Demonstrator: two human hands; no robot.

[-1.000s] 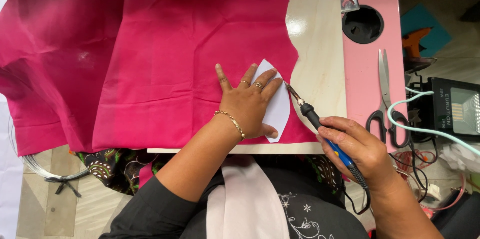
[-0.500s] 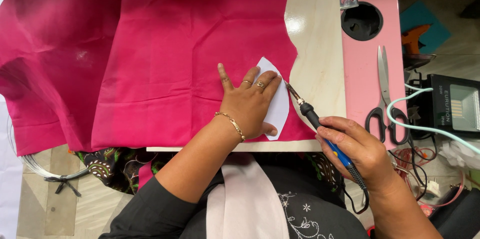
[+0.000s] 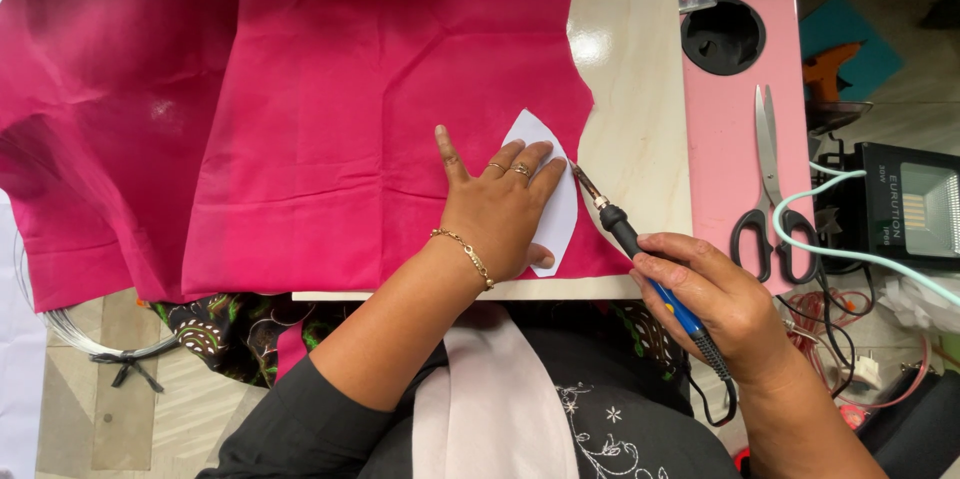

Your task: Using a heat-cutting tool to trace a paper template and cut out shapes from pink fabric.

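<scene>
Head view, looking down on my two hands at work. My left hand (image 3: 497, 211) lies flat, fingers spread, no grip closed on anything, pressing a white paper template (image 3: 556, 201) onto pink fabric (image 3: 330, 109). Template is leaf-shaped w/ a pointed top end; my palm covers its left part, so its right curved edge shows just beside my fingertips. Fabric spreads over the pale tabletop (image 3: 635, 79) and hangs off its left side. My right hand (image 3: 715, 299) has its grip closed round the blue handle of a soldering-iron-type hot tool (image 3: 625, 234), held like a pen, tilted up-left. Its metal tip sits at the template's right edge, near my left middle finger; can't tell if it touches paper or fabric. Tool's black cord drops below my right wrist. Right of the pale tabletop is a pink board (image 3: 735, 139) w/ a round black hole (image 3: 723, 36); black-handled scissors (image 3: 770, 189) lie on it, shut, blades pointing away from me. Further right: black box lamp (image 3: 915, 209), pale green cable (image 3: 830, 239) looping across, orange tool (image 3: 825, 69). Bottom left, on the floor, a wire coil (image 3: 70, 329).
</scene>
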